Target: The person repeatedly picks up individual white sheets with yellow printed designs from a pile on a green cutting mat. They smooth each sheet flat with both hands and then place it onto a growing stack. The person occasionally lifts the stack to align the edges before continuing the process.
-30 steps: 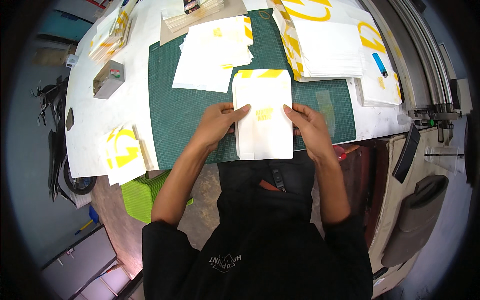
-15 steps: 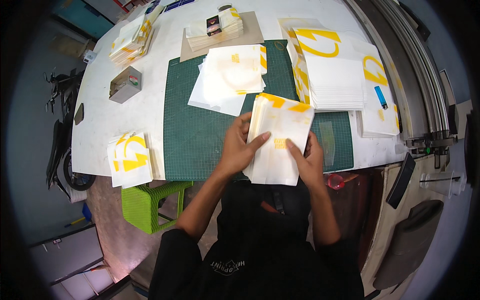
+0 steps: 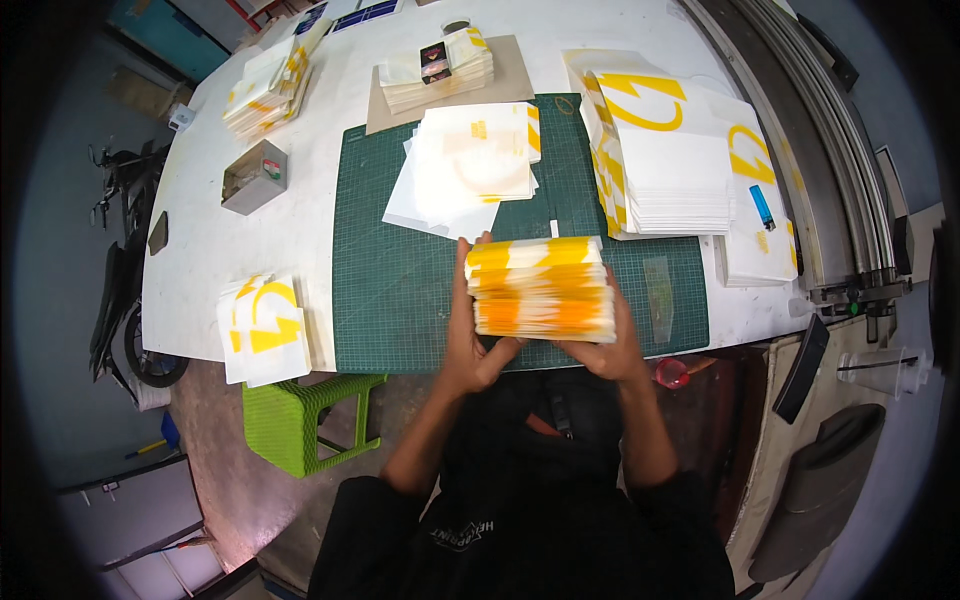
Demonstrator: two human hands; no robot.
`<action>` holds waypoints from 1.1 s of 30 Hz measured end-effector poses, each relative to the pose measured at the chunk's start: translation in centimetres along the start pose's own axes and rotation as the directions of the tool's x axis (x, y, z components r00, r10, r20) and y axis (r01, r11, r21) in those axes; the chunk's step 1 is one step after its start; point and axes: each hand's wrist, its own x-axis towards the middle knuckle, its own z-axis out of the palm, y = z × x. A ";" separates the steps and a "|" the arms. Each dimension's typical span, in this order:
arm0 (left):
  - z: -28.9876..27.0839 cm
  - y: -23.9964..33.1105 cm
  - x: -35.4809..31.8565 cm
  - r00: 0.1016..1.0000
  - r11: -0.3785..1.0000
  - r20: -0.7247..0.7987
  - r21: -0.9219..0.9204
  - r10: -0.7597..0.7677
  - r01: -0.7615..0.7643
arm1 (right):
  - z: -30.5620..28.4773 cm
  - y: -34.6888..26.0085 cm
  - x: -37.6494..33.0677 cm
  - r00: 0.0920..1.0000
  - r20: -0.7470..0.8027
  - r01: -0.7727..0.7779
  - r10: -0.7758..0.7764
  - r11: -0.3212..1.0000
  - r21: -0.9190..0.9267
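In the head view, my left hand [image 3: 467, 350] and right hand [image 3: 618, 350] grip opposite sides of a thick paper stack [image 3: 540, 290] — thumbs at its near side, yellow-striped edges showing. It is over the green cutting mat's [image 3: 390, 290] near part; whether they touch, I cannot tell. Farther across the surface [image 3: 310, 235] lie white sheets [image 3: 470, 165]; right, a blue lighter [image 3: 762, 207].

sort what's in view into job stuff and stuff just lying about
Likely job stuff:
yellow-and-white paper stack, between left hand and right hand
printed papers on the cutting mat

Probably just lying about:
blue lighter
green stool
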 end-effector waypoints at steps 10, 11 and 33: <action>0.1 -2.3 -2.4 0.991 0.991 -0.017 -0.029 -0.134 0.133 | 0.6 0.8 -1.9 0.990 -0.004 -0.142 0.142 0.989 0.037; 0.0 -2.3 -2.5 0.989 0.989 -0.023 -0.029 -0.144 0.143 | 0.7 0.8 -2.1 0.988 -0.010 -0.151 0.152 0.987 0.050; -0.4 -7.1 -6.6 0.998 0.961 -0.043 0.274 0.046 -0.032 | 3.0 2.9 -4.6 0.987 -0.157 -0.042 0.043 0.999 0.008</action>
